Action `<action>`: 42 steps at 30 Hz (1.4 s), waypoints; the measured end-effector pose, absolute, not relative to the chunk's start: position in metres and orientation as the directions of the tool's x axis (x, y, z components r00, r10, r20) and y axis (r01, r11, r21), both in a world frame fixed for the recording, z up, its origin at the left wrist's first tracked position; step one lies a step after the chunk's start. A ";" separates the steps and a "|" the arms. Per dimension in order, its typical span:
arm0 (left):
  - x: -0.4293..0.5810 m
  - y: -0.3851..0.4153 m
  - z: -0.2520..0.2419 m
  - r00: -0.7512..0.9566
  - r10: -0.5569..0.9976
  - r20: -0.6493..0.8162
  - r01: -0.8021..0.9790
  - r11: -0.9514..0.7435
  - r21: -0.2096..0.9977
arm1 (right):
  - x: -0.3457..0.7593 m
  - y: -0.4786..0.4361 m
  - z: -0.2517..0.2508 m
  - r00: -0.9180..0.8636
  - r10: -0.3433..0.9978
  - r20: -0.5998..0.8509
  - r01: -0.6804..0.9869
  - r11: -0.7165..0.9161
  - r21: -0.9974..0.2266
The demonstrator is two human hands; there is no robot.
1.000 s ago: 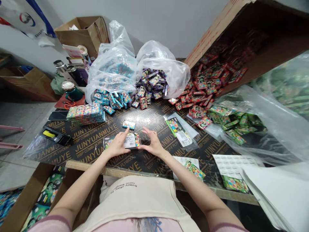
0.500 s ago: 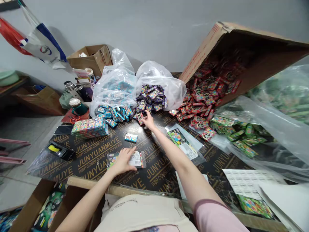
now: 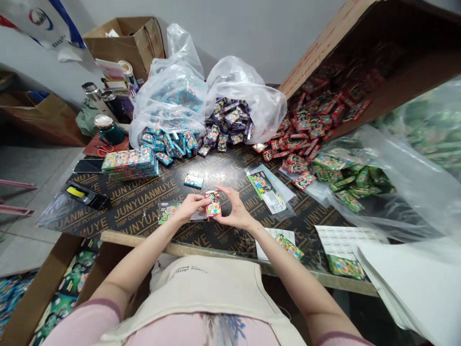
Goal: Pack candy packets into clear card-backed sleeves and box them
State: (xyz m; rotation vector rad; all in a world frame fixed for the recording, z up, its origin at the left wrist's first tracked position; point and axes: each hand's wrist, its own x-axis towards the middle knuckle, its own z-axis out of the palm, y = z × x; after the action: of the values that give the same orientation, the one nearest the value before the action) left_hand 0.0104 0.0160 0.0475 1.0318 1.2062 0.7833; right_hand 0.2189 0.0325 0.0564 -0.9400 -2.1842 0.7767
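A small red box [image 3: 213, 203] is pinched in my left hand [image 3: 191, 206], over the dark printed board [image 3: 137, 211]. My right hand [image 3: 234, 209] is at the box's right side, thumb and fingers apart, the thumb close to its lower edge. Under my left hand lies a flat colourful packet [image 3: 166, 210], partly hidden. A blue box [image 3: 193, 181] rests on the board just beyond my hands. Farther back are loose piles of blue boxes [image 3: 175, 145], purple boxes [image 3: 232, 117], red boxes [image 3: 302, 129] and green packets [image 3: 355, 180].
Clear plastic bags [image 3: 169, 101] stand behind the piles. A tilted carton [image 3: 324, 43] is at the right. Stacked boxes [image 3: 129, 162], a black tape dispenser [image 3: 86, 194] and a lidded mug [image 3: 111, 130] are at the left. Label sheets [image 3: 342, 240] lie near the right front edge.
My right hand has come back from the purple pile toward my body, and the red box is now between my hands. My left hand has risen off the flat packet and grips the box. The view has tilted down.
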 end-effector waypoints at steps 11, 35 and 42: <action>-0.033 -0.016 0.033 0.504 0.860 -0.073 0.756 -0.399 0.519 | 0.219 0.001 0.007 -0.431 0.851 0.301 0.559 0.514 -0.651; -0.005 -0.024 0.007 0.715 0.699 0.026 0.692 -0.713 0.115 | 0.273 0.071 0.020 -0.239 0.934 0.267 0.824 0.340 -0.454; -0.021 -0.027 0.008 0.621 0.783 0.032 0.767 -0.616 0.179 | 0.449 0.132 0.042 0.657 0.717 0.233 0.722 -0.509 -0.468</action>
State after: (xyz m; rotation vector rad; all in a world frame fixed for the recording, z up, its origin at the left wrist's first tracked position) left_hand -0.0210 -0.0271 0.0078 2.6932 1.2968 0.1600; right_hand 0.4487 0.1324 0.0423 -2.3394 -1.1159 -0.0121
